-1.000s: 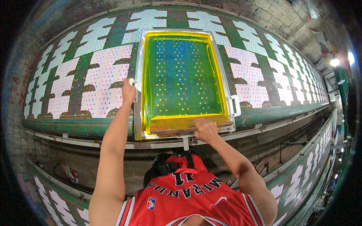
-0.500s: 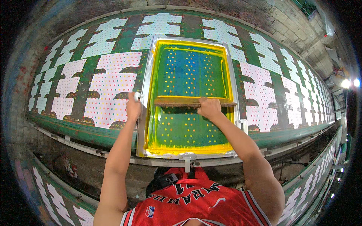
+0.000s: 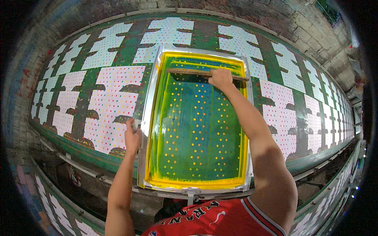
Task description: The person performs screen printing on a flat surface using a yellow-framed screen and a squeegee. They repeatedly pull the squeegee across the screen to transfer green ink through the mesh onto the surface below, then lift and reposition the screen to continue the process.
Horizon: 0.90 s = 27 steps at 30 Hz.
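Observation:
A silver-framed printing screen [image 3: 199,129] lies in front of me, its green-blue mesh marked with rows of yellow and orange dots. Yellow ink [image 3: 197,182] lines the inside of the frame. My right hand [image 3: 221,78] is closed over a long wooden squeegee [image 3: 187,72], which lies crosswise near the far end of the mesh. On the left side, my left hand [image 3: 132,135] is wrapped round a white handle [image 3: 136,125] at the frame's edge. Dotted white fabric pieces [image 3: 114,114] lie beside it.
A long green table [image 3: 84,131] carries the screen and several rows of dotted cut fabric pieces [image 3: 279,106] to both sides. A metal rail [image 3: 86,171] runs along its near edge. Behind stands a block wall [image 3: 303,27]. More printed pieces [image 3: 59,208] lie lower left.
My right hand has pushed the squeegee from mid-screen to near the far end. The left hand stays on the handle. The whole view has shifted, so the screen appears lower.

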Each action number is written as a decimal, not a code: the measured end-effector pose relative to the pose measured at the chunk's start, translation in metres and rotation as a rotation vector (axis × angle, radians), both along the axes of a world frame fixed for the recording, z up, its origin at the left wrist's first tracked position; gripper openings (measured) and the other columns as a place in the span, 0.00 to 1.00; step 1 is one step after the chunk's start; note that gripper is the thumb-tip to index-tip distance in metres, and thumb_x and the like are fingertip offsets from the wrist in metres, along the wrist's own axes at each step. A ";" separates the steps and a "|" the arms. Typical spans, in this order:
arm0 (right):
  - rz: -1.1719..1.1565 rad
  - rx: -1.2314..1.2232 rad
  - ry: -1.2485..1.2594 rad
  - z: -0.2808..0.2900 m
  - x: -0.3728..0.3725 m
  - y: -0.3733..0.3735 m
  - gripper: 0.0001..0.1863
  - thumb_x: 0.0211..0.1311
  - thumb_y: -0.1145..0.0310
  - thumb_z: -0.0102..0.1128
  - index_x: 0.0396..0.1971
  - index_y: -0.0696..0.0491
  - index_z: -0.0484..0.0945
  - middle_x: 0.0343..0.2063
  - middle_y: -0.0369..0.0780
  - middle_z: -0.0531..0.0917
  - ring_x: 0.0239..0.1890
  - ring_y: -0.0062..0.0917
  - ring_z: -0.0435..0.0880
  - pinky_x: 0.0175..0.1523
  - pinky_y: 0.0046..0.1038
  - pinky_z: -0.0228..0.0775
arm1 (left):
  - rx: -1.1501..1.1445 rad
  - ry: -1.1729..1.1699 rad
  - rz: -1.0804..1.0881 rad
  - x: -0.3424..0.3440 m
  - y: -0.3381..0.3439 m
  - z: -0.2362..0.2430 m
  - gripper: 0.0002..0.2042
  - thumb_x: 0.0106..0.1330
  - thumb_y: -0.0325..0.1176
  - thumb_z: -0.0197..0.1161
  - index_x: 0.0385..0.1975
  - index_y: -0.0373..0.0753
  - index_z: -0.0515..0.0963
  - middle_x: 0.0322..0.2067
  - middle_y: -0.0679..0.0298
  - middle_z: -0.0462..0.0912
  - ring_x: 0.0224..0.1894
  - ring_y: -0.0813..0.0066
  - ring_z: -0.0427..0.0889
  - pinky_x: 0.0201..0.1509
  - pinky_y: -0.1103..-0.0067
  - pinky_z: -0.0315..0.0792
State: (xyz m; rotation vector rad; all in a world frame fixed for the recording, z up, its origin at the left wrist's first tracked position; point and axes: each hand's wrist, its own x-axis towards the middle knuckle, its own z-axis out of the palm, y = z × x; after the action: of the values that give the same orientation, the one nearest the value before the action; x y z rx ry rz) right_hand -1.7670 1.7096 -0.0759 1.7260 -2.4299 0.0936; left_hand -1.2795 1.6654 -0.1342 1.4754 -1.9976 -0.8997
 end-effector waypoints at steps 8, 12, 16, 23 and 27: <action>-0.003 0.023 -0.003 0.023 -0.038 -0.041 0.25 0.51 0.42 0.70 0.32 0.52 0.89 0.31 0.47 0.89 0.37 0.42 0.89 0.42 0.45 0.82 | 0.023 0.064 0.003 -0.002 0.003 0.005 0.22 0.65 0.20 0.59 0.59 0.39 0.68 0.40 0.40 0.85 0.42 0.45 0.87 0.45 0.63 0.78; -0.038 0.086 -0.048 0.050 -0.052 -0.048 0.34 0.50 0.34 0.70 0.34 0.54 0.89 0.34 0.49 0.89 0.40 0.44 0.89 0.46 0.43 0.82 | 0.026 0.075 0.010 -0.004 0.004 0.011 0.21 0.65 0.20 0.58 0.58 0.39 0.68 0.40 0.40 0.85 0.43 0.45 0.87 0.46 0.63 0.78; -0.040 0.125 -0.087 0.050 -0.056 -0.063 0.34 0.49 0.35 0.72 0.35 0.56 0.88 0.36 0.50 0.89 0.41 0.44 0.89 0.47 0.43 0.82 | 0.052 0.053 0.031 -0.003 0.004 0.006 0.20 0.66 0.21 0.59 0.58 0.39 0.68 0.39 0.41 0.86 0.42 0.46 0.88 0.45 0.64 0.78; -0.008 0.121 -0.101 0.030 -0.058 -0.064 0.36 0.49 0.32 0.70 0.36 0.55 0.89 0.37 0.49 0.89 0.42 0.44 0.89 0.48 0.44 0.81 | 0.013 0.136 -0.001 0.003 -0.001 -0.011 0.19 0.67 0.23 0.61 0.57 0.38 0.69 0.36 0.44 0.86 0.38 0.52 0.88 0.42 0.65 0.78; -0.001 0.166 -0.054 0.034 -0.035 -0.038 0.35 0.49 0.32 0.68 0.34 0.54 0.89 0.36 0.49 0.89 0.42 0.44 0.89 0.47 0.45 0.81 | -0.005 0.173 -0.011 0.001 0.000 -0.006 0.20 0.66 0.24 0.61 0.58 0.38 0.69 0.36 0.44 0.86 0.37 0.49 0.87 0.41 0.63 0.77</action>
State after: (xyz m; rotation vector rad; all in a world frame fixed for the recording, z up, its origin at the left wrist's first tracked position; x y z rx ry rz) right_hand -1.8017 1.6715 -0.0423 1.8113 -2.5422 -0.0642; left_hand -1.2785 1.6653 -0.1403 1.3374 -1.8821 -0.9906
